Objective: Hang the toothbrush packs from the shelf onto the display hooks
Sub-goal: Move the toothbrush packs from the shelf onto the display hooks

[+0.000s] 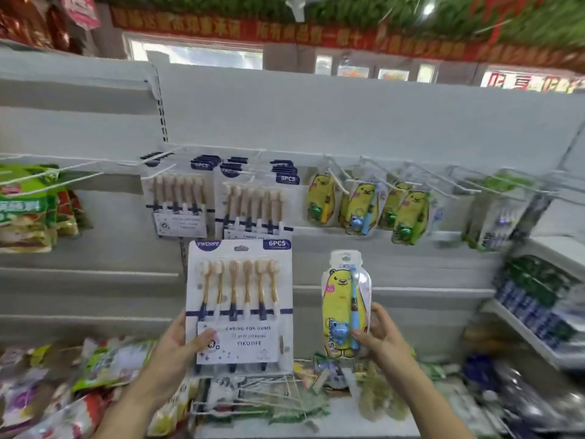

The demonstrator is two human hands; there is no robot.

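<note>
Ahead, we face the white back panel (348, 115), with wire display hooks (427, 180) in a row across its middle. Hung six-brush packs (179, 201) fill the hooks at left, and hung bear packs (364, 207) sit just right of them. Below the hooks and clear of them, we hold two packs upright. Our left hand (177, 346) grips the six-brush card (240, 299) at its lower left edge, thumb across the front. Our right hand (384, 335) pinches the small bear pack (343, 308) low on its right side, fingers curled behind it.
</note>
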